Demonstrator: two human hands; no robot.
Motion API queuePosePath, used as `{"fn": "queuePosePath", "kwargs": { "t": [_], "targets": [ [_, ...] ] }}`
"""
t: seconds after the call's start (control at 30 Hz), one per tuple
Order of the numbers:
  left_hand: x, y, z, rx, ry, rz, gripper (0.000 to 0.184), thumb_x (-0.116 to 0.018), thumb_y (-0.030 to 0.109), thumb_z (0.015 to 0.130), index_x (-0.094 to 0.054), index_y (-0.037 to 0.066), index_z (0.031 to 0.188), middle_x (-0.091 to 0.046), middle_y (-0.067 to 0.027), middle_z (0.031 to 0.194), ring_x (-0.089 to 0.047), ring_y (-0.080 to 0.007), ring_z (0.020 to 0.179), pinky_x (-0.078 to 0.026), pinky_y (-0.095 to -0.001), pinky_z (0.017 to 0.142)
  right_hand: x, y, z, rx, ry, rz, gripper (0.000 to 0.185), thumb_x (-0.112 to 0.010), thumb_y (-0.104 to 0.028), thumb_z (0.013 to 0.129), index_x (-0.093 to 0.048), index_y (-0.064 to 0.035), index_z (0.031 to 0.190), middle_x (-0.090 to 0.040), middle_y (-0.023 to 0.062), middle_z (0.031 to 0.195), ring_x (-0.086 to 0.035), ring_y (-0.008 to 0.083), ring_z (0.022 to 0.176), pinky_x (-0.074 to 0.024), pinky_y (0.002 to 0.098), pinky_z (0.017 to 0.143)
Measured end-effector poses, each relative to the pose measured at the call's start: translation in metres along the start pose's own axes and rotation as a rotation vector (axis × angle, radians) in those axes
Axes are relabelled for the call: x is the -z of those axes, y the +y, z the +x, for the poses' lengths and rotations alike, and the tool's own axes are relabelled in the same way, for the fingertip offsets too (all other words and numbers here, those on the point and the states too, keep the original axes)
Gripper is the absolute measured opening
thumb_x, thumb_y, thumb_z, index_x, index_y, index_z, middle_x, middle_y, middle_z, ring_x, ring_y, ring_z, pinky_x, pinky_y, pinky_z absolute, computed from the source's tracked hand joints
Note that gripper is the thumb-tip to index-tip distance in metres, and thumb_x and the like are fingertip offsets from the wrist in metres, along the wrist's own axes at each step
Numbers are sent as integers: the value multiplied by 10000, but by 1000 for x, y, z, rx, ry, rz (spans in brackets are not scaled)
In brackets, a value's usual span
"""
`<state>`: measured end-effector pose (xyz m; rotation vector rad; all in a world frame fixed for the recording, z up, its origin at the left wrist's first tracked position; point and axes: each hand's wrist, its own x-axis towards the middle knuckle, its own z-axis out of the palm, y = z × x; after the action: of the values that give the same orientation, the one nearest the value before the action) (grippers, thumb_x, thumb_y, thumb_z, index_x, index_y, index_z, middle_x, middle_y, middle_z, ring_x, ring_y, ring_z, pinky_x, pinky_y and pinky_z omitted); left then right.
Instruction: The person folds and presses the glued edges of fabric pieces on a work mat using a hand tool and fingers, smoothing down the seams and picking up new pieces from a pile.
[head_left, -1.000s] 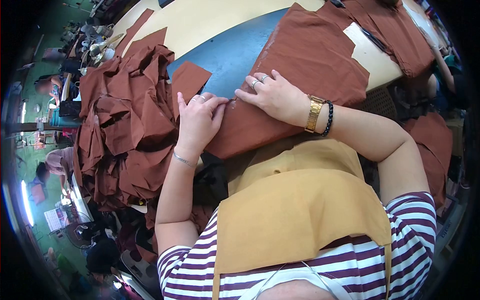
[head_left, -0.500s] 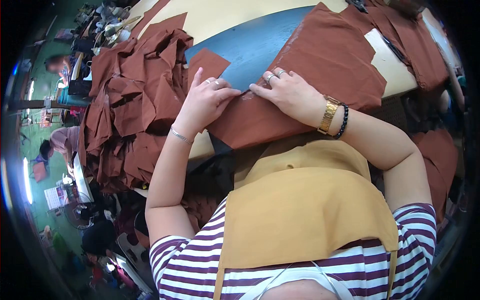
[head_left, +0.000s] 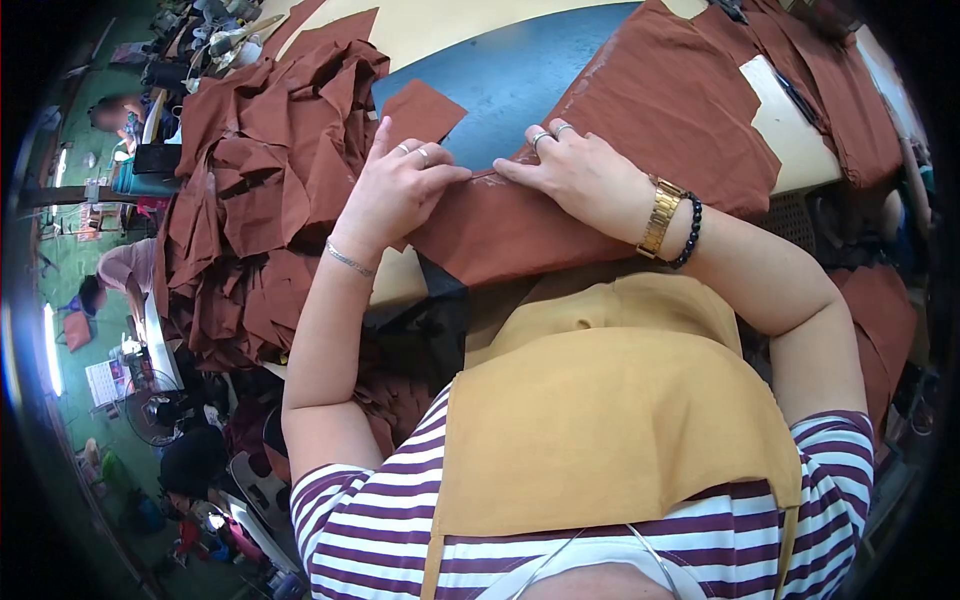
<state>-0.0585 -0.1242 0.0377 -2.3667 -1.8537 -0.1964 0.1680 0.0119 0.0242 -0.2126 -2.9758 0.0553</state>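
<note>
A rust-brown fabric piece (head_left: pixel 560 235) lies folded over the near side of a blue board (head_left: pixel 480 75), with pale marks along one edge. At its left corner, my left hand (head_left: pixel 400 185) pinches the fabric edge between thumb and fingers, one finger raised. Close beside it, my right hand (head_left: pixel 590 180) has its thumb on the same edge, its other fingers curled on the cloth. What lies under those fingers is hidden. The two thumb tips are a short gap apart. Just beyond my left hand, a small brown fabric piece (head_left: pixel 425 108) lies partly on the board.
Left of my hands rises a crumpled heap of brown fabric (head_left: pixel 270 190). More folded brown fabric (head_left: pixel 850 110) is at the right, near dark scissors-like handles (head_left: pixel 795 95). A cream tabletop (head_left: pixel 430 40) extends behind the board. Other people (head_left: pixel 130 275) are at the far left.
My left hand has moved slightly left and my right hand slightly with it, widening the gap between them. The pinched edge looks drawn straighter between the thumbs.
</note>
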Motion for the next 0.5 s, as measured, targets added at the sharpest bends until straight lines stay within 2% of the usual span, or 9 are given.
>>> {"fn": "queuePosePath", "kwargs": {
  "t": [0.23, 0.5],
  "targets": [
    [1, -5, -4, 12, 54, 32, 117, -693, 185, 800, -735, 234, 897, -652, 78, 884, -632, -126, 930, -270, -599, 1126, 5, -2, 6, 16, -70, -31, 498, -497, -107, 904, -512, -277, 1372, -536, 195, 1200, -586, 321, 1058, -601, 361, 719],
    [-5, -3, -9, 30, 105, 72, 109, -694, 190, 811, -738, 241, 897, -652, 84, 896, -629, -118, 942, -264, -613, 1121, -4, -17, 21, -9, -102, -208, 504, -467, -119, 928, -489, -331, 1385, -543, 189, 1196, -610, 289, 994, -595, 415, 653]
  ]
}}
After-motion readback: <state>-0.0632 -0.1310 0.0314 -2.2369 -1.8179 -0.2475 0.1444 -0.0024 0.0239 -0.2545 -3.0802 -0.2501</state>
